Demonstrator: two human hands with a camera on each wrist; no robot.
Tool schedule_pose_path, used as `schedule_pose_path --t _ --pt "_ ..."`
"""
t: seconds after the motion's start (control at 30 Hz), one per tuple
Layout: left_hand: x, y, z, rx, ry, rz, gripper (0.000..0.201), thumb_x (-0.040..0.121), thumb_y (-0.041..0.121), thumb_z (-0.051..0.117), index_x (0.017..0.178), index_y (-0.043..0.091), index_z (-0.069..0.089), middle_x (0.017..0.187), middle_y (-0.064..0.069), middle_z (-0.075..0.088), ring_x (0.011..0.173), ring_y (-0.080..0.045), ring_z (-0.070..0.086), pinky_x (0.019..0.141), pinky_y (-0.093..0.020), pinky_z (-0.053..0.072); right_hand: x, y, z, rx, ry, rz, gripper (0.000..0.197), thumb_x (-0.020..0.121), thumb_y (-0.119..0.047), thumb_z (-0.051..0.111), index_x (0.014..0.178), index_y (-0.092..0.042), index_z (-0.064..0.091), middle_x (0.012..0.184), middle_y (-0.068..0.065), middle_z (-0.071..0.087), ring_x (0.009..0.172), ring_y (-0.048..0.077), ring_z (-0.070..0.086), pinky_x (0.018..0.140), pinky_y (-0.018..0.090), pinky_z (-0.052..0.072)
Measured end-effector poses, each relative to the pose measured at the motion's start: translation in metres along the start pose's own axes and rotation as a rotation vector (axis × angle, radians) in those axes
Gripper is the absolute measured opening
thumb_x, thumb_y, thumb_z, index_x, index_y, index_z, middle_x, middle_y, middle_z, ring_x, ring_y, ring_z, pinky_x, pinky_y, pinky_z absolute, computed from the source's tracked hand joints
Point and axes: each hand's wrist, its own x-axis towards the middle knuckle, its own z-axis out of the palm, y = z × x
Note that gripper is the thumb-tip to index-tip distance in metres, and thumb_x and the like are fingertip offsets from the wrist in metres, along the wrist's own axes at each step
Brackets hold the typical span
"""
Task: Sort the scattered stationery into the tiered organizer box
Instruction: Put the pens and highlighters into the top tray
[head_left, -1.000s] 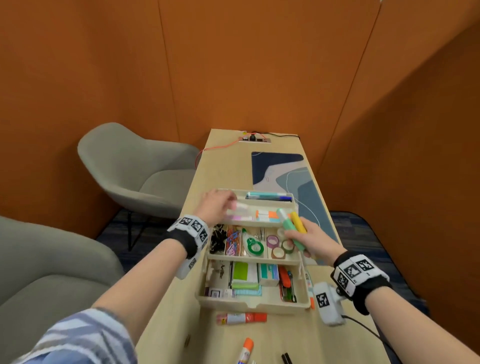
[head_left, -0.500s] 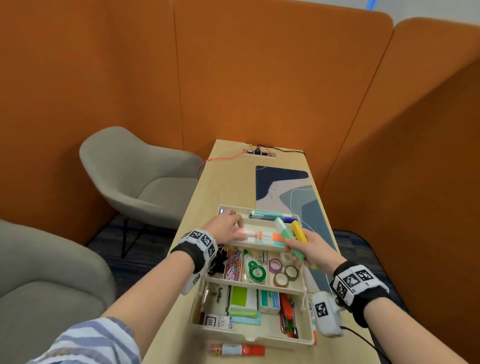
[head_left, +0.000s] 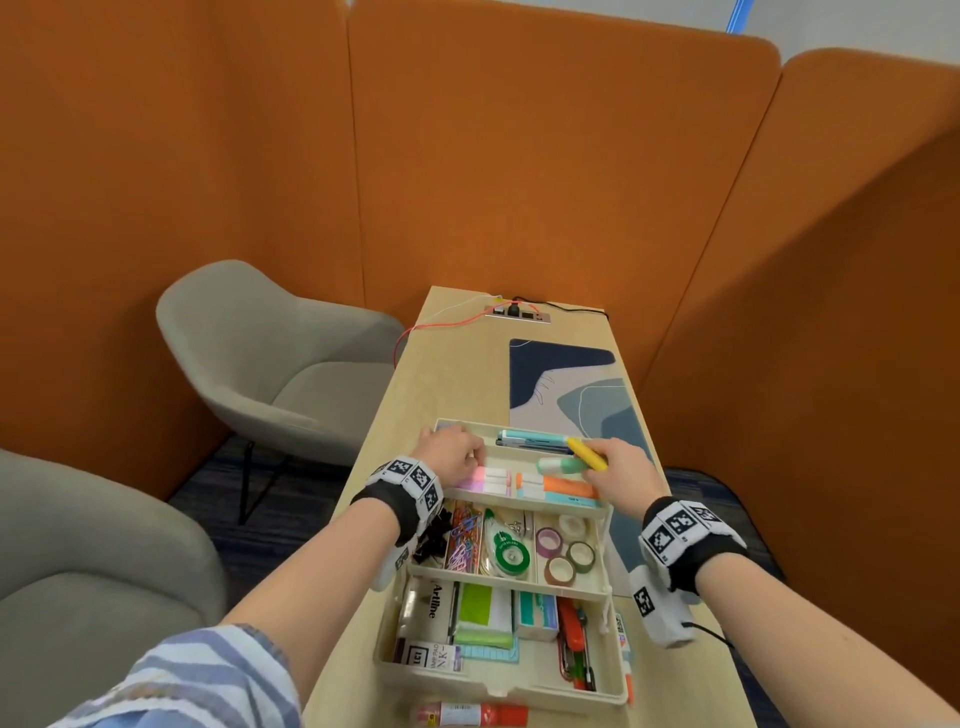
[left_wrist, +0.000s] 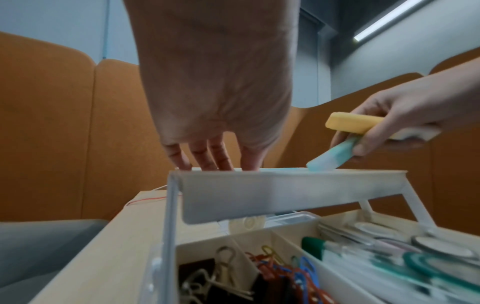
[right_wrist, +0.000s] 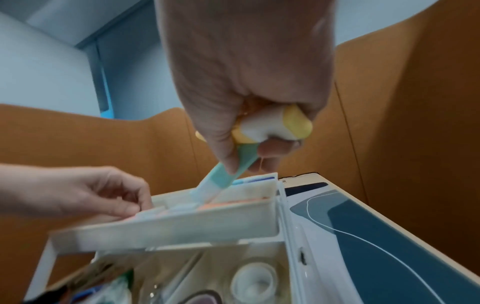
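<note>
The right hand (head_left: 621, 470) has its fingers (right_wrist: 228, 156) curled tight round two highlighters at once: a yellow highlighter (head_left: 587, 453) on top and a green highlighter (head_left: 561, 465) beneath, whose pale tip dips down into the top tray (head_left: 524, 501) (right of centre in the head view). The left hand (head_left: 452, 457) sits at that tray's left end, fingers (left_wrist: 202, 158) bent down and reaching over the rim; the wrist views show them loosely together with nothing clamped, resting near the pink highlighter (head_left: 485, 478) lying in the tray. An orange highlighter (head_left: 558, 486) lies beside the pink one, under the right hand.

The tiered organizer box (head_left: 498, 686) stands fanned open in the lower middle of the head view, on the wooden table (head_left: 452, 374). Its middle tier holds paper clips (head_left: 462, 540), a correction tape (head_left: 506, 553) and washi tape rolls (head_left: 563, 553). A glue stick (head_left: 470, 714) lies on the table at the bottom edge, outside the box. A patterned desk mat (head_left: 561, 379) lies beyond, and a grey chair (head_left: 275, 364) stands at centre left.
</note>
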Motion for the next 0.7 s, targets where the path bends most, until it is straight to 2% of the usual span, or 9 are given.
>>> schedule_pose_path --t 0.07,0.1,0.2,0.27,0.33,0.43,0.57,0.63,0.7 --pt "-0.001 0.002 0.003 0.003 0.060 -0.005 0.024 0.091 0.014 0.045 0.098 0.026 0.064 0.093 0.007 0.047 0.101 -0.016 0.050 0.095 -0.038 0.027 0.003 -0.004 0.005 -0.104 0.079 -0.055 0.019 0.088 -0.018 0.053 0.098 -0.029 0.065 0.086 -0.005 0.053 0.091 0.022 0.057 0.071 0.034 0.049" --pt "-0.002 0.001 0.004 0.003 0.076 -0.004 0.024 0.091 0.014 0.045 0.098 0.027 0.064 0.091 0.008 0.046 0.100 -0.016 0.051 0.094 -0.037 0.026 0.005 -0.005 0.009 -0.155 0.105 -0.079 0.019 0.089 -0.019 0.052 0.097 -0.029 0.064 0.087 -0.005 0.050 0.093 0.021 0.055 0.069 0.034 0.047" --pt "-0.009 -0.005 0.008 -0.018 0.123 0.004 0.021 0.092 0.018 0.045 0.101 0.028 0.061 0.092 0.009 0.047 0.099 -0.014 0.051 0.095 -0.036 0.027 0.007 0.000 0.018 -0.331 0.080 -0.150 0.024 0.091 -0.030 0.053 0.113 -0.034 0.061 0.110 -0.004 0.049 0.105 0.017 0.043 0.070 0.032 0.045" --pt "-0.015 -0.010 0.011 -0.037 0.158 0.008 0.020 0.093 0.020 0.045 0.104 0.028 0.060 0.095 0.010 0.047 0.101 -0.014 0.051 0.093 -0.035 0.026 0.007 0.005 0.021 -0.440 0.042 -0.204 0.029 0.091 -0.035 0.054 0.120 -0.037 0.056 0.120 -0.004 0.043 0.112 0.017 0.038 0.071 0.031 0.049" --pt "-0.020 -0.015 0.012 -0.059 0.174 0.002 0.020 0.093 0.021 0.044 0.105 0.028 0.059 0.099 0.008 0.050 0.102 -0.014 0.051 0.093 -0.035 0.025 0.005 0.007 0.019 -0.506 0.037 -0.250 0.035 0.090 -0.036 0.056 0.125 -0.039 0.053 0.122 -0.002 0.039 0.115 0.018 0.035 0.071 0.031 0.051" --pt "-0.025 -0.018 0.013 -0.064 0.186 -0.004 0.017 0.095 0.026 0.044 0.105 0.029 0.057 0.108 0.007 0.052 0.106 -0.015 0.050 0.092 -0.035 0.025 0.002 0.005 0.018 -0.574 0.021 -0.301 0.040 0.090 -0.035 0.057 0.129 -0.039 0.048 0.120 0.001 0.039 0.115 0.020 0.036 0.072 0.030 0.049" --pt "-0.029 -0.017 0.015 -0.080 0.207 -0.008 0.018 0.095 0.029 0.043 0.109 0.028 0.056 0.110 0.006 0.051 0.109 -0.014 0.049 0.094 -0.035 0.026 0.007 0.005 0.021 -0.518 -0.097 -0.300 0.043 0.092 -0.029 0.053 0.133 -0.042 0.045 0.124 -0.001 0.047 0.119 0.019 0.044 0.082 0.035 0.048" --pt "-0.031 -0.016 0.016 -0.086 0.221 -0.004 0.020 0.095 0.030 0.044 0.111 0.028 0.056 0.113 0.005 0.050 0.112 -0.014 0.047 0.096 -0.036 0.026 0.010 0.001 0.020 -0.425 -0.131 -0.241 0.039 0.091 -0.031 0.051 0.128 -0.042 0.048 0.120 -0.002 0.053 0.110 0.018 0.052 0.082 0.036 0.050" --pt "-0.033 -0.013 0.015 -0.107 0.240 -0.002 0.023 0.095 0.030 0.044 0.114 0.028 0.055 0.114 0.005 0.049 0.113 -0.014 0.045 0.098 -0.036 0.026 0.013 -0.007 0.019 -0.272 -0.106 -0.145 0.038 0.086 -0.040 0.052 0.125 -0.038 0.051 0.115 -0.003 0.059 0.102 0.018 0.057 0.082 0.035 0.050"
